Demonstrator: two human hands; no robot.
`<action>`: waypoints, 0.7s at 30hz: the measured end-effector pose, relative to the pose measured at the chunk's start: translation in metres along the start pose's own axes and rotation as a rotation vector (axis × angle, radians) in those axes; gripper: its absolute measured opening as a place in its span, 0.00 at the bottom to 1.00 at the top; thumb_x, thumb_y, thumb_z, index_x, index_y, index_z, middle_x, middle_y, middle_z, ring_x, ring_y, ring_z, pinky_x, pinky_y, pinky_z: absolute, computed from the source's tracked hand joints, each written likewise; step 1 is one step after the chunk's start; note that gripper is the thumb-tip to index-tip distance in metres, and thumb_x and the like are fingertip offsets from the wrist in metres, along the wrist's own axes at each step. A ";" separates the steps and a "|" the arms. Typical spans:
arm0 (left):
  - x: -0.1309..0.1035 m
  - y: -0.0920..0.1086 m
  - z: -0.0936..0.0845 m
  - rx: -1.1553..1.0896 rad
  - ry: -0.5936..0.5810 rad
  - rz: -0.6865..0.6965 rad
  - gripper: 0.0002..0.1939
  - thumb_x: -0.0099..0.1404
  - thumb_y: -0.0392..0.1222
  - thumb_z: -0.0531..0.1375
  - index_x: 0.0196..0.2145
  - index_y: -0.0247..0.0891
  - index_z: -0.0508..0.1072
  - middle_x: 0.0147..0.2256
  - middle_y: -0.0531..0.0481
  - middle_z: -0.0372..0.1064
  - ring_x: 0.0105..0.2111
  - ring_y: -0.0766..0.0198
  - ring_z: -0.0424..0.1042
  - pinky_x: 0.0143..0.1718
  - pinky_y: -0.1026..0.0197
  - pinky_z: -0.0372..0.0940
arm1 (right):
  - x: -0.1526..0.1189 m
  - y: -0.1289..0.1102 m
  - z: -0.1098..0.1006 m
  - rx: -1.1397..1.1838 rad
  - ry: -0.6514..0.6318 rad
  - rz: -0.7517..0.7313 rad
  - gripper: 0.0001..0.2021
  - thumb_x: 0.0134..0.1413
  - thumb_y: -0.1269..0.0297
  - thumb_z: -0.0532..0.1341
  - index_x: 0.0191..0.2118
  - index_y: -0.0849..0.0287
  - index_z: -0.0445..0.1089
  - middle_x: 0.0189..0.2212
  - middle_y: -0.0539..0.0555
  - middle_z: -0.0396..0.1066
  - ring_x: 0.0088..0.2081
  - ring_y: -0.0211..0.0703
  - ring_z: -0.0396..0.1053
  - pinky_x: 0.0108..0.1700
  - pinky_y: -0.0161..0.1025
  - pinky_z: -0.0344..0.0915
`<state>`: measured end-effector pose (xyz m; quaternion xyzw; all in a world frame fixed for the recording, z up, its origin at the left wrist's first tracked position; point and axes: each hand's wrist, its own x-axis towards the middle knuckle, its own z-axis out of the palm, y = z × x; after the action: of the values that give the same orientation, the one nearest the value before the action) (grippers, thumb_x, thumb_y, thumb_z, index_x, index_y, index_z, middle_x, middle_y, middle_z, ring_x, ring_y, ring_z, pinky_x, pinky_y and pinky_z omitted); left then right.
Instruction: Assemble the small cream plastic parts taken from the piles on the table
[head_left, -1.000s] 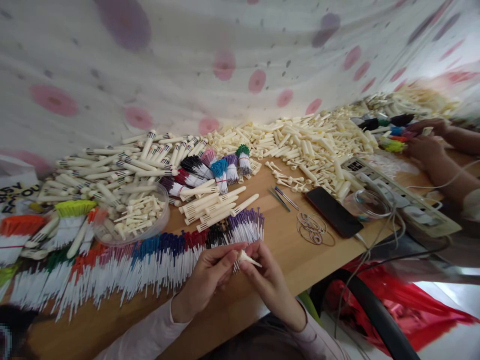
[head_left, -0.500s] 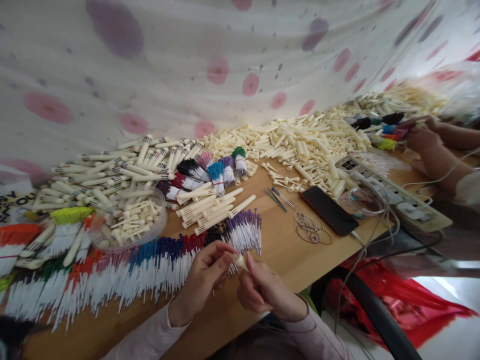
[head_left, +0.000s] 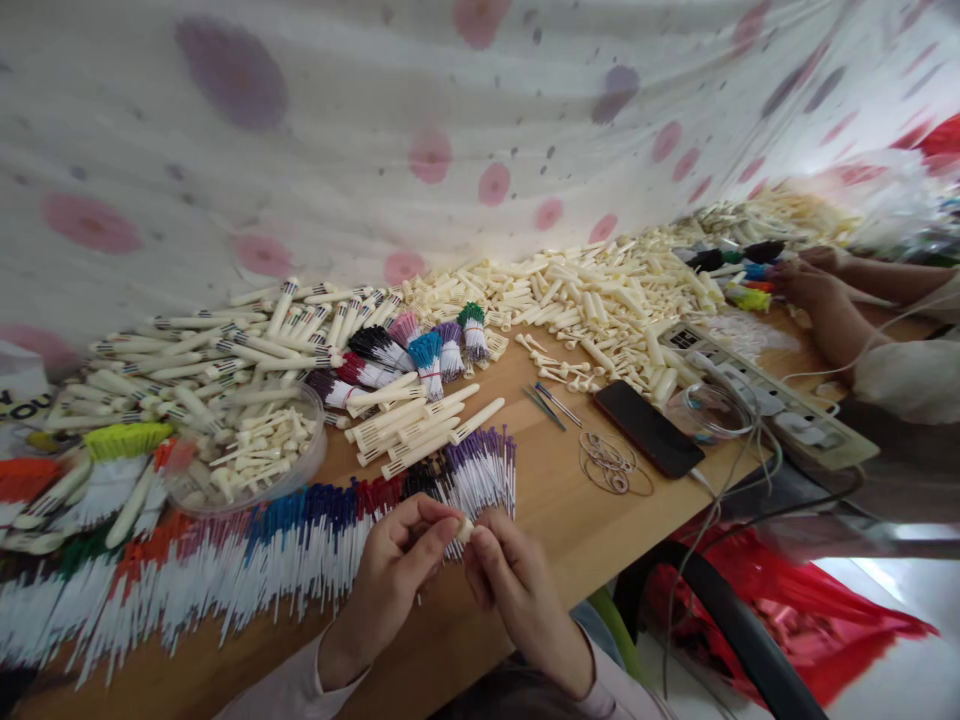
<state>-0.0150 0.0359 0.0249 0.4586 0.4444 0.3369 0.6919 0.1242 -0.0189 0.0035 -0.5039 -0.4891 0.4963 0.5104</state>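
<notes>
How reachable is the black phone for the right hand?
Likely yes: the black phone lies on the table ahead and rightward, with just thin loose bands along the way. But the right hand and left hand seem to pinch a small cream piece, so the right would probably need to let go.

Cream piece [head_left: 465, 529] now mostly covered, tip hidden

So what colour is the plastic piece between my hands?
The plastic piece is cream, best seen in head view.

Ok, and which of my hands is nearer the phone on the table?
Right. Your right hand is nearer you than the phone and to its left; your left hand is farther left, beyond the right one.
</notes>
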 end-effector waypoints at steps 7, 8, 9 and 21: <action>-0.004 -0.004 -0.002 0.016 -0.020 0.026 0.20 0.57 0.59 0.66 0.30 0.37 0.73 0.15 0.62 0.50 0.16 0.73 0.45 0.17 0.68 0.44 | -0.001 0.000 -0.003 -0.036 0.003 -0.061 0.16 0.66 0.49 0.54 0.35 0.58 0.65 0.22 0.46 0.59 0.22 0.34 0.54 0.24 0.32 0.51; -0.005 -0.005 -0.003 0.017 -0.036 0.033 0.20 0.58 0.59 0.66 0.31 0.37 0.73 0.15 0.62 0.50 0.16 0.73 0.45 0.17 0.68 0.44 | -0.001 -0.001 -0.003 -0.021 0.004 -0.068 0.18 0.67 0.48 0.53 0.32 0.58 0.64 0.22 0.46 0.57 0.22 0.34 0.53 0.24 0.32 0.50; -0.007 -0.006 -0.003 0.020 -0.047 0.040 0.20 0.58 0.59 0.65 0.31 0.37 0.73 0.15 0.62 0.50 0.16 0.73 0.45 0.17 0.68 0.43 | -0.001 -0.003 -0.004 0.047 -0.022 -0.033 0.20 0.66 0.47 0.53 0.30 0.57 0.63 0.20 0.45 0.55 0.21 0.33 0.51 0.23 0.32 0.49; 0.013 -0.003 -0.009 0.074 -0.095 -0.062 0.26 0.62 0.67 0.55 0.27 0.39 0.67 0.15 0.63 0.47 0.15 0.72 0.43 0.16 0.67 0.41 | 0.006 -0.013 -0.030 -0.502 0.021 -0.246 0.15 0.67 0.53 0.54 0.36 0.58 0.70 0.26 0.52 0.71 0.27 0.40 0.67 0.30 0.34 0.58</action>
<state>-0.0184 0.0493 0.0161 0.4855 0.4370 0.2765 0.7049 0.1544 -0.0140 0.0160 -0.5567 -0.6488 0.2886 0.4311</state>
